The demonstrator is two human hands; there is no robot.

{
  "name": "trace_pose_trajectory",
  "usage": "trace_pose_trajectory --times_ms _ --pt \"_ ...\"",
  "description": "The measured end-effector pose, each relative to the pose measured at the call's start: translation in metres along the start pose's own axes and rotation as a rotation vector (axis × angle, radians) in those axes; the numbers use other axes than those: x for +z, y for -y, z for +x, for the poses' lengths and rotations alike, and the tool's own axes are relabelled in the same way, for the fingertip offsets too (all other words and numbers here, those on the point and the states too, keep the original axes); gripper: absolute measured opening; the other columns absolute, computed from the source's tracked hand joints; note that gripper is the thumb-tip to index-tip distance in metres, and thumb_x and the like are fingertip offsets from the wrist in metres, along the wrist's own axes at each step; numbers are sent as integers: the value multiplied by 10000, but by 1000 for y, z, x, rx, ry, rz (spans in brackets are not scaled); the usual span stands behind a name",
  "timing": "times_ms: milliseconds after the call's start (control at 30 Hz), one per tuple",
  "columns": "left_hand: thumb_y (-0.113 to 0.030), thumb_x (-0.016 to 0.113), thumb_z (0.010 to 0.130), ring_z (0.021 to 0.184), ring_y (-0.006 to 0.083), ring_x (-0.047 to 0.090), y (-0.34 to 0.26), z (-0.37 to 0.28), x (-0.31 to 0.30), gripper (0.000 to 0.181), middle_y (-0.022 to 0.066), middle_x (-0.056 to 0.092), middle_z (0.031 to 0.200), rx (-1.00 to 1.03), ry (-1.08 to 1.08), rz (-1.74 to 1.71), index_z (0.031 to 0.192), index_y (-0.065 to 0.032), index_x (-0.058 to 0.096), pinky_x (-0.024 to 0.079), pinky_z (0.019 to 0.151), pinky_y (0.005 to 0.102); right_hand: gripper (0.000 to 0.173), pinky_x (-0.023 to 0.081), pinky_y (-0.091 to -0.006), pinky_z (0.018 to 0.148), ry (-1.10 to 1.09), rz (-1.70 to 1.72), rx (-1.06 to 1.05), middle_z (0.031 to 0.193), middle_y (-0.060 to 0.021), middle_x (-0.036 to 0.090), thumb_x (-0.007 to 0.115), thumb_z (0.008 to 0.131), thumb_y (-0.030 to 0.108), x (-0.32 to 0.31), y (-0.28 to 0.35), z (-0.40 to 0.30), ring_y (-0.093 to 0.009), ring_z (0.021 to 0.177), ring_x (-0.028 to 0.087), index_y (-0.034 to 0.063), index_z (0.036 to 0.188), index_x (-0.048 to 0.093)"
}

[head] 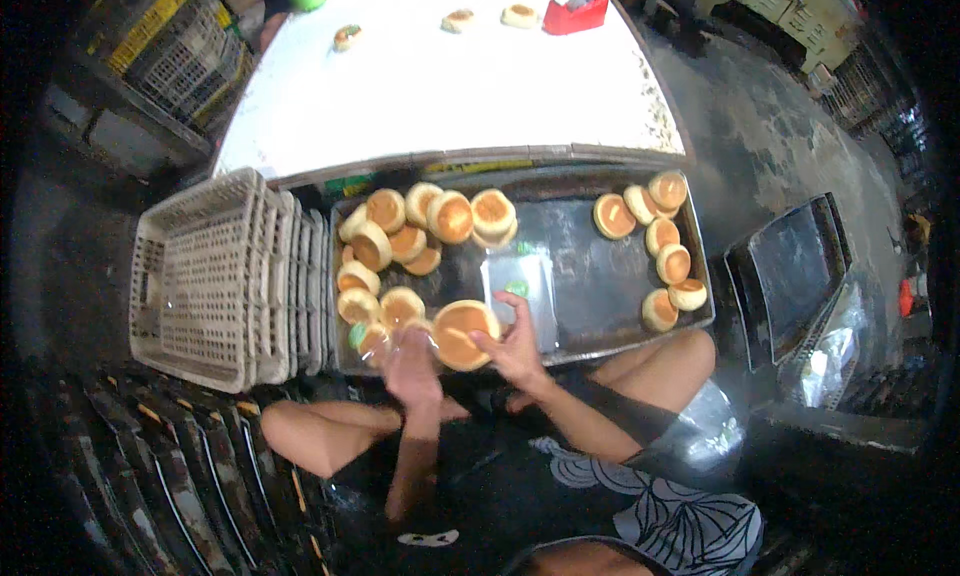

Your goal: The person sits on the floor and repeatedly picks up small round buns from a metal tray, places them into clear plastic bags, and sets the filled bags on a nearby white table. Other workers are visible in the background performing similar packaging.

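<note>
A round bun with a browned top [465,335] is between the thumb and fingers of my right hand [517,347], above the near edge of a dark metal baking tray [600,276]. My left hand [412,366] is blurred beside it, at a bun in clear plastic with a green mark [371,340]; whether it grips that bun is unclear. Several loose buns [450,216] are heaped in the tray's left part, and more [662,237] line its right side. Clear plastic bags with green print [536,306] lie flat in the tray's middle.
Beyond the tray stands a white table [465,96] bearing several buns and a red tape dispenser [576,13]. Stacked plastic crates [202,276] are at the left. Dark trays [799,253] and clear plastic [829,358] lie at the right. Part of another person shows at the table's far left.
</note>
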State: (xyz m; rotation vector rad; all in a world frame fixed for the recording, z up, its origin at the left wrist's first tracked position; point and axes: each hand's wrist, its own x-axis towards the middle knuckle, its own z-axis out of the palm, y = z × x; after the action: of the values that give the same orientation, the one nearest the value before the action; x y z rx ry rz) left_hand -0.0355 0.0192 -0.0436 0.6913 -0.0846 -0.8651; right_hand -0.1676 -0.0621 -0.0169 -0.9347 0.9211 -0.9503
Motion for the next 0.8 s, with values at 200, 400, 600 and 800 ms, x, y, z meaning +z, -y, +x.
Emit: trace_pose_trajectory --times_ms 200,400,600,800 --pt "-232 429 802 1112 279 397 16 -19 29 548 145 386 1223 -296 110 56 1285 -60 235 319 940 388 815 417 -301 840 -158 -160 -47 1189 -193 327 702 651 62 16 -6 -31 -229 1095 373 20 1259 162" --pt "-298 441 810 1084 244 425 16 -21 33 467 99 440 1169 -428 -25 88 1193 -41 372 335 928 384 812 324 -355 928 -168 -431 -202 1226 -219 293 658 673 43 35 -9 -20 -278 1102 386 1 1275 114" --pt "-278 397 866 1104 209 400 20 -36 13 457 91 402 1198 -478 45 143 1231 -17 310 318 940 344 611 312 -322 933 73 -345 -49 1224 -214 352 571 762 68 45 -6 -15 -242 1122 379 -20 1255 220" --pt "-315 459 852 1186 218 283 37 -52 27 617 130 307 1262 -417 522 909 1277 38 184 237 990 343 235 442 -280 759 458 -801 81 888 -111 608 577 759 102 -1 -2 33 -178 861 572 8 975 577"
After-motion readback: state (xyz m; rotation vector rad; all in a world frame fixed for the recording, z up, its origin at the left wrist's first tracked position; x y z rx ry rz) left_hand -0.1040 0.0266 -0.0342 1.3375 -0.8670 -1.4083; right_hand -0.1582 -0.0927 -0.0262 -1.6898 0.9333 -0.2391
